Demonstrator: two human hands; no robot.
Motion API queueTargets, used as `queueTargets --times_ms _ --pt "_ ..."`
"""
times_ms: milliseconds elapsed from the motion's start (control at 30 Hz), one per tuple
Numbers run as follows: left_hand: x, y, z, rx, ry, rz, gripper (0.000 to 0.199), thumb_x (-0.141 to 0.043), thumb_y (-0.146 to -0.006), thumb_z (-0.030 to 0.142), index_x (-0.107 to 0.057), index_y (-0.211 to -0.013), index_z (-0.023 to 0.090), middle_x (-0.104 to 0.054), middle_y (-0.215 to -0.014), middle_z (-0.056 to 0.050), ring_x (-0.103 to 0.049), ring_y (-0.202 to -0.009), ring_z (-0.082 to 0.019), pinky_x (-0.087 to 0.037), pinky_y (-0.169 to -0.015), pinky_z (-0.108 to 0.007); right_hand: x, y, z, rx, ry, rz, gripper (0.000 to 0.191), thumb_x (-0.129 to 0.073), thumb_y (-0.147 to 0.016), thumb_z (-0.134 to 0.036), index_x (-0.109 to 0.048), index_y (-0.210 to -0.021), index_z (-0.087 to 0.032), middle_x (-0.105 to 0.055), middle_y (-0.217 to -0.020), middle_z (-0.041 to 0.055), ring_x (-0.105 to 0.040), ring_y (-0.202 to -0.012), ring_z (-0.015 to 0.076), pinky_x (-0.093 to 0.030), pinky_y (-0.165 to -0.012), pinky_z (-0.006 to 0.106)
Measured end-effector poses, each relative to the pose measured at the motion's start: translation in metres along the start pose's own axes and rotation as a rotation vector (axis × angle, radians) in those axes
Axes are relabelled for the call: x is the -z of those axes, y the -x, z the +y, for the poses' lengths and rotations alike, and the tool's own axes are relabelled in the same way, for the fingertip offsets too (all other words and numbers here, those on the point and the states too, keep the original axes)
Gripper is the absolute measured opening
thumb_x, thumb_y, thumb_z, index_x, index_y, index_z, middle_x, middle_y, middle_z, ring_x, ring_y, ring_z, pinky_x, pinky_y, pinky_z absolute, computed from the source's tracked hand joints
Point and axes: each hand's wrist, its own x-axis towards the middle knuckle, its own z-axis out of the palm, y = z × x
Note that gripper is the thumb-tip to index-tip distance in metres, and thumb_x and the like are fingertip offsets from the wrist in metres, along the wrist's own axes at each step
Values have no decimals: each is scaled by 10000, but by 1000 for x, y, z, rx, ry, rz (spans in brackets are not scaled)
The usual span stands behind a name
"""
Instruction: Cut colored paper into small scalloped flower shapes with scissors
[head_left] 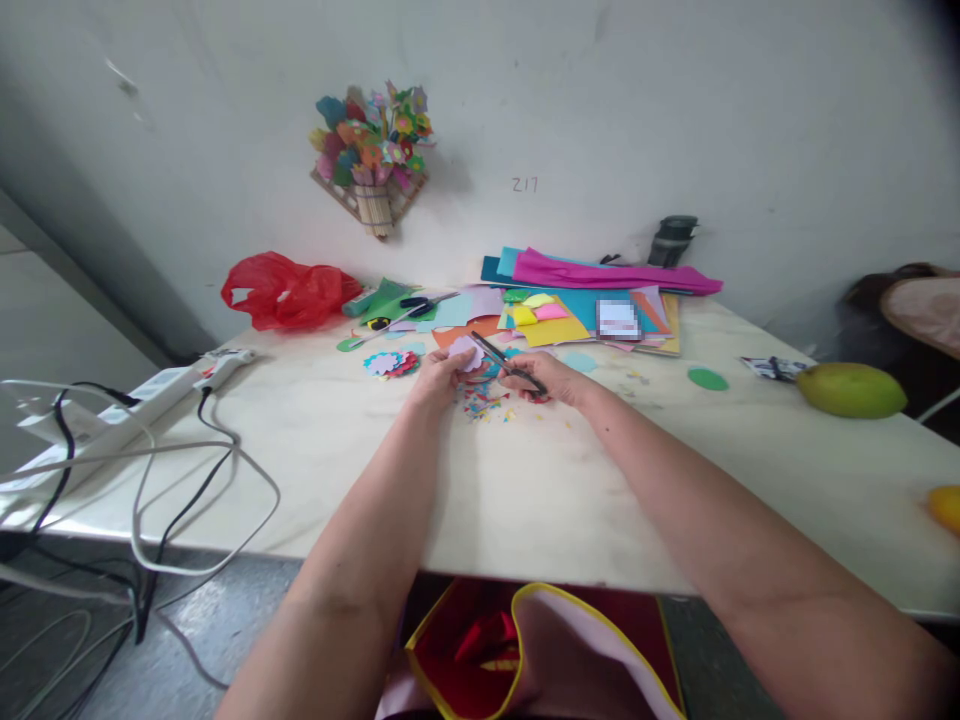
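Near the middle of the table, my left hand (439, 376) pinches a pale purple paper piece (466, 352) with a scalloped edge. My right hand (551, 378) is closed round the handles of dark scissors (495, 356), whose blades point up and left to the right edge of that paper. Small coloured paper scraps (484, 402) lie on the table below and between both hands. A little to the left of my left hand rests a pile of blue, white and red scalloped paper pieces (391, 363).
Coloured sheets (562, 328) and a second pair of scissors (417, 304) lie at the back, beside a red plastic bag (289, 292). Power strips (139, 405) with cables are on the left. A green oval (707, 378) and a yellow-green fruit (851, 390) are on the right.
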Motion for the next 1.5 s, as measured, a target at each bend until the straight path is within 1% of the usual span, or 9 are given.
queueTargets --times_ms 133,300,433,600,767,933,1100,1333,1500 --pt "-2 1 2 1 3 20 223 -827 -533 166 -653 -652 93 -649 -626 -30 -615 -571 -125 -570 -690 -312 3 0 5 4 -9 -12 297 -724 -670 -355 -583 -843 -158 -534 -509 -54 -441 -355 56 -257 -310 161" --pt "-5 4 5 -1 12 3 230 -832 -505 154 -648 -628 88 -651 -621 -30 -626 -579 -133 -565 -725 -328 3 0 3 8 -3 -6 307 -722 -695 -402 -565 -785 -155 -557 -549 -31 -457 -388 54 -270 -325 157" --pt "-2 3 3 11 -25 -6 236 -833 -501 168 -661 -645 94 -670 -641 -47 -652 -604 -157 -548 -694 -304 4 0 2 20 -3 -12 309 -713 -712 -416 -568 -784 -153 -572 -562 -21 -471 -404 57 -282 -336 160" --pt "4 -1 -2 -8 -86 -65 245 -833 -503 220 -690 -664 104 -687 -651 -59 -644 -598 -154 -523 -642 -272 5 -3 6 28 -1 -22 305 -710 -718 -414 -569 -799 -156 -567 -560 -30 -463 -393 56 -283 -333 165" --pt "4 -1 -1 3 -136 -91 240 -819 -516 239 -699 -669 99 -684 -635 -66 -629 -567 -153 -497 -597 -261 5 -3 6 44 10 -27 303 -713 -712 -409 -569 -795 -155 -556 -528 -42 -452 -366 53 -274 -325 169" --pt "4 0 -2 -4 -131 -111 225 -814 -537 227 -690 -676 101 -679 -638 -61 -631 -582 -152 -499 -624 -270 4 0 2 37 4 -8 291 -727 -690 -377 -571 -795 -155 -547 -499 -48 -456 -360 58 -291 -327 167" --pt "5 -1 -3 -1 -134 -111 229 -814 -536 238 -687 -676 108 -671 -626 -57 -643 -608 -168 -500 -619 -272 3 -1 3 33 -8 -2 287 -738 -678 -354 -576 -808 -156 -539 -493 -50 -449 -358 60 -308 -330 165" --pt "3 0 -1 -20 -161 -110 232 -816 -520 256 -700 -659 112 -680 -620 -59 -615 -558 -147 -491 -580 -254 2 0 1 34 -11 7 277 -739 -677 -338 -576 -807 -156 -527 -482 -55 -440 -355 57 -283 -322 162" --pt "2 1 0 -6 -143 -102 228 -819 -512 236 -695 -649 101 -681 -633 -69 -620 -577 -150 -483 -601 -259 0 0 -1 17 -18 20 276 -739 -668 -329 -576 -803 -153 -519 -479 -57 -432 -354 54 -295 -329 159"
